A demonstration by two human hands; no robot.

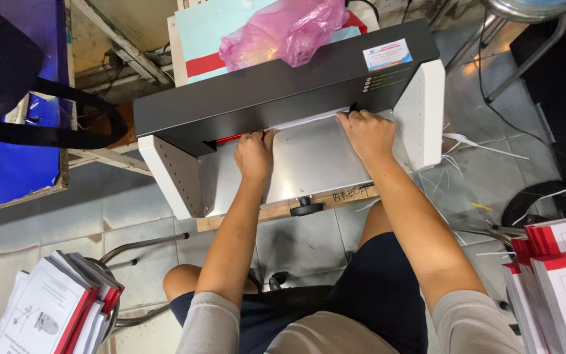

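The paper stack [306,121] is thin, white and flat, tucked under the black paper cutter [276,85]. The left hand [255,156] and right hand [367,133] press its edge, fingers curled.

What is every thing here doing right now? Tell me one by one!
left hand: fingers curled, pressing on the paper stack.
right hand: fingers curled, pressing on the paper stack.
paper stack: flat, pushed under the cutter's black top.
paper cutter: on the floor, paper inside.
pink plastic bag: crumpled, behind the cutter.
booklets: piled, leaning on a stool.
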